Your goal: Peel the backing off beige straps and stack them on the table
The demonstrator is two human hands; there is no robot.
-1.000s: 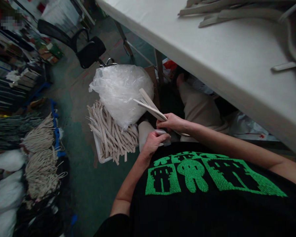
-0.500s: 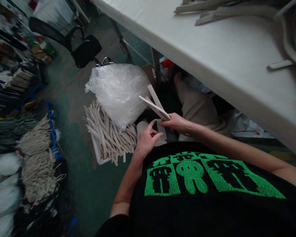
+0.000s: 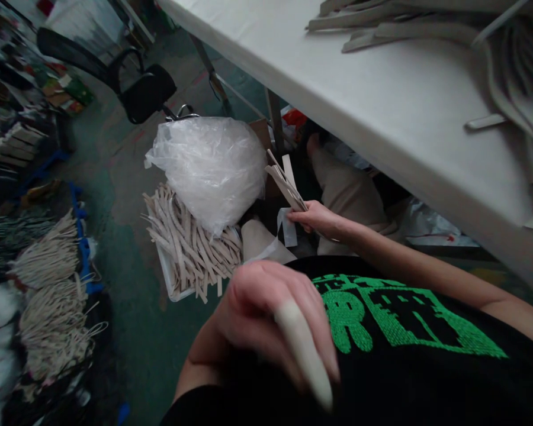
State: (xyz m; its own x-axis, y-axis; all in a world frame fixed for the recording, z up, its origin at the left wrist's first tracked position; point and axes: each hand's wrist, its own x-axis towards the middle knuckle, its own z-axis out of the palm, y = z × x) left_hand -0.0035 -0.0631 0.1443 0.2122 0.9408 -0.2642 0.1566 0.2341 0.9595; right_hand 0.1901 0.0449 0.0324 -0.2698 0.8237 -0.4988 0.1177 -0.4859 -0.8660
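Observation:
My right hand is closed around a small bunch of flat beige strips, whose ends fan up and to the left. A thin translucent strip hangs looped below those fingers and runs down-left behind my left hand. Close to the camera, my left hand is bent downward with its fingers curled together, partly blurred. One of its fingers wears a pale finger cot. The left fingertips' grip is hidden, but the translucent strip leads taut to that hand.
A white tray heaped with beige strips stands on the floor, under a bulging clear plastic bag. The pale table at upper right carries more strips. A black office chair and corded bundles are at left.
My left hand has moved away from my right hand, toward my chest and the camera, drawing the translucent strip out. The beige strips in my right hand have tilted more upright.

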